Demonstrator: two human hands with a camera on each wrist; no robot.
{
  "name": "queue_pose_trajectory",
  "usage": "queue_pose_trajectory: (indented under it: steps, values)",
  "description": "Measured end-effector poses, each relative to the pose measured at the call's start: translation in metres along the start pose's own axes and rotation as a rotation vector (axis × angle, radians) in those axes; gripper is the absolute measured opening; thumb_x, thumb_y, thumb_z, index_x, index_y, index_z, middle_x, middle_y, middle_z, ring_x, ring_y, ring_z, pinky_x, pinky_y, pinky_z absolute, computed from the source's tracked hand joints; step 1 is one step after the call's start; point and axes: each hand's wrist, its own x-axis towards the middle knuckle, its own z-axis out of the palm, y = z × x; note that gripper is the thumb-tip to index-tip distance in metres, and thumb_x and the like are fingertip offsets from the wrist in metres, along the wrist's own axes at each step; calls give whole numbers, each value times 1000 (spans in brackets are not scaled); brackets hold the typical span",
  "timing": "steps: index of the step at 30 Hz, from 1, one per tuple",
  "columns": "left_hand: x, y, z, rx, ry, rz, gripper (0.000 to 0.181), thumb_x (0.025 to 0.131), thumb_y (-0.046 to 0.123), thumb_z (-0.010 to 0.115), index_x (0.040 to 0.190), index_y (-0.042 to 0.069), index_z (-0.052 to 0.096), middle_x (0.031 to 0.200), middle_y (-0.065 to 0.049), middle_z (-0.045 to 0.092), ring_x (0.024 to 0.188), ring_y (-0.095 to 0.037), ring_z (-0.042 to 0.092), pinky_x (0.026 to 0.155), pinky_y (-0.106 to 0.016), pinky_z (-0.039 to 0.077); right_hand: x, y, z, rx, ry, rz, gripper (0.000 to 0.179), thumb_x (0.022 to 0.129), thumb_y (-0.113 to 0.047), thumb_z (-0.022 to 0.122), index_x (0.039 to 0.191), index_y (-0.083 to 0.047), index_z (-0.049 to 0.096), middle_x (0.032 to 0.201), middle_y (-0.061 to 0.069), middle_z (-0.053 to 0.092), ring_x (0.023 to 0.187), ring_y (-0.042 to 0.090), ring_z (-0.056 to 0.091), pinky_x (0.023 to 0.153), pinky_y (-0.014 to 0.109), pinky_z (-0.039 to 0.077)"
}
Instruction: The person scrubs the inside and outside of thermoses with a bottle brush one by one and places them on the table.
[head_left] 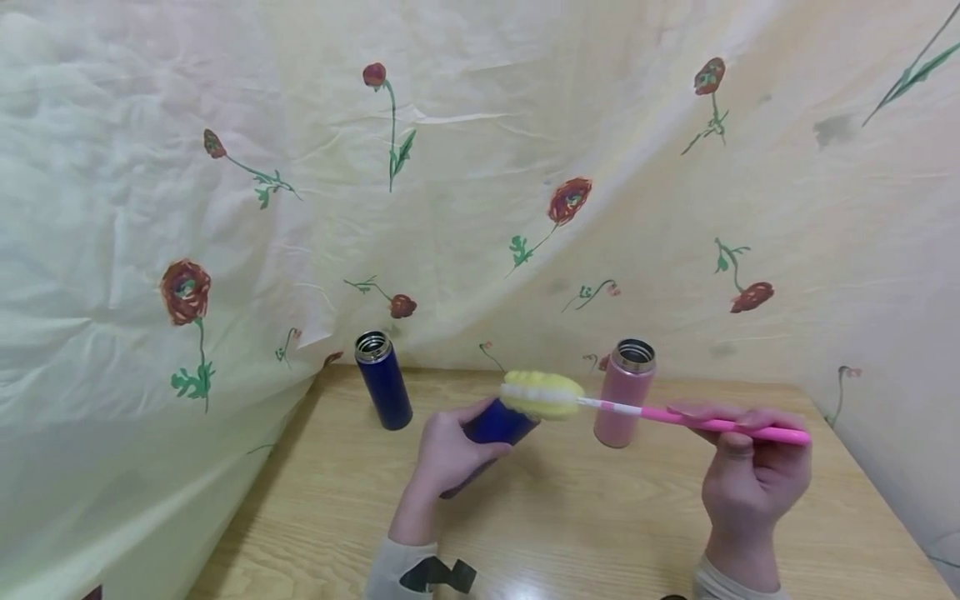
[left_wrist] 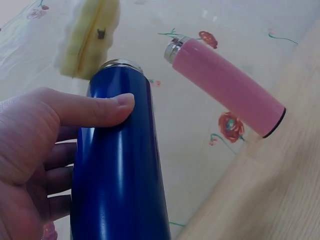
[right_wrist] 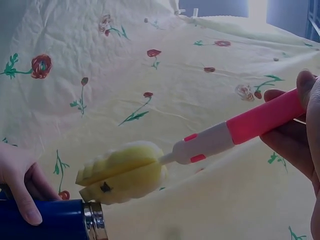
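Observation:
My left hand [head_left: 453, 450] grips a blue thermos bottle [left_wrist: 120, 160], tilted with its steel-rimmed mouth up and to the right. Thumb and fingers wrap its upper body in the left wrist view. In my right hand [head_left: 757, 471] is a bottle brush, pinched by its pink handle [right_wrist: 267, 117]. The brush's yellow sponge head [head_left: 543, 394] lies right at the bottle's mouth, overlapping the rim in the head view. From the right wrist view, the sponge [right_wrist: 125, 172] appears just above the steel rim, outside the bottle.
A second blue bottle [head_left: 385, 385] stands uncapped at the back left of the wooden table [head_left: 570, 525]. Behind the brush stands a pink bottle [head_left: 626, 387], also uncapped. Flower-patterned cloth [head_left: 465, 208] hangs along the back and left side.

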Motion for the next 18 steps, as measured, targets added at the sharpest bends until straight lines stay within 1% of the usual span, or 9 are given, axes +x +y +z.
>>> queue_pose_trajectory:
  steps: [7,13,15,18]
  values:
    - [1,-2,-3,-81,12,-49,70,75,34,100,137,13,75,126,-12,76,115,-28,73,100,-50,59,5,-7,-4,22,42,-1,37,89,16,75,92,23,38,83,42,68,78,44,78,79,44,66]
    - [2,0,-7,-206,-7,-120,70,79,33,97,141,14,72,132,-9,74,118,-28,72,101,-52,59,9,-14,-9,18,115,34,32,91,20,68,92,25,36,79,40,64,77,47,77,76,49,66]
    - [3,0,-8,-263,-8,-131,70,80,32,97,142,12,71,133,-11,74,121,-29,71,103,-53,57,11,-16,-12,-6,138,48,27,92,23,64,93,25,37,79,38,63,77,47,77,76,49,66]
    - [4,1,-8,-379,-7,-150,70,80,25,97,142,8,70,135,-14,72,126,-32,69,108,-53,54,13,-19,-20,-105,166,82,17,94,27,57,95,27,40,80,37,65,77,44,77,75,47,66]
